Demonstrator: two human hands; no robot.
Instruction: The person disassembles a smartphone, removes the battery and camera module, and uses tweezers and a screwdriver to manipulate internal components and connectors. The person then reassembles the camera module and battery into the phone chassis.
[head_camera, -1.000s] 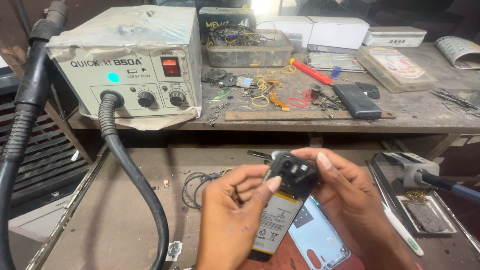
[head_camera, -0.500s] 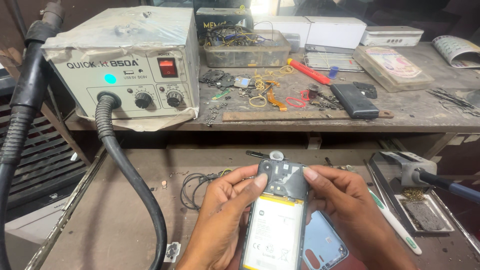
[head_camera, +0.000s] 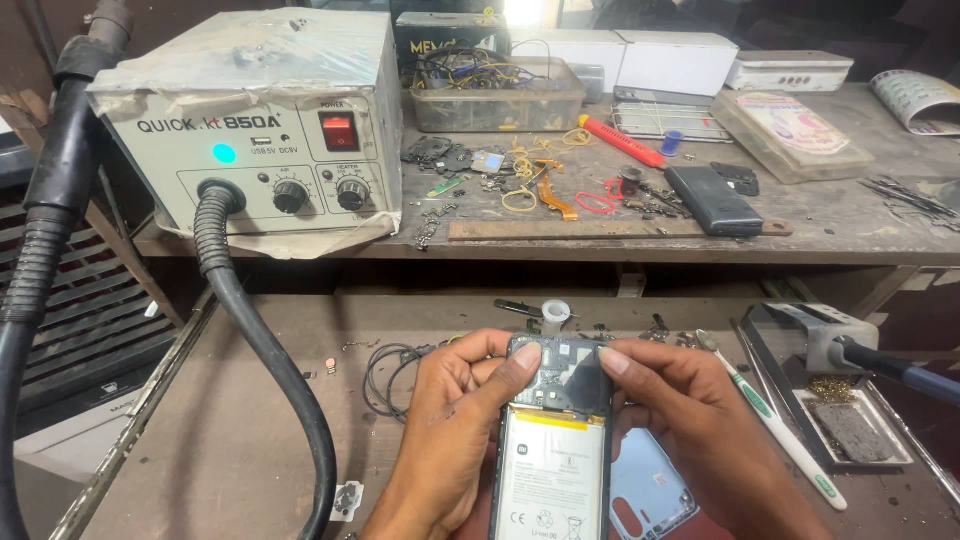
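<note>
The opened phone (head_camera: 553, 440) (back cover (head_camera: 650, 490) already off, lying under the right hand (head_camera: 700, 430)) is pinched between both thumbs, left hand (head_camera: 450, 440) curled round its edge, battery still seated.

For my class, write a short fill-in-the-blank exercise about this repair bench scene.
1. Both hands, the left hand and right hand, hold an opened ____.
2. The power switch on the grey hot-air station glows ____.
3. A white and green ____ lies right of the right hand.

Missing words: phone; red; toothbrush
</note>
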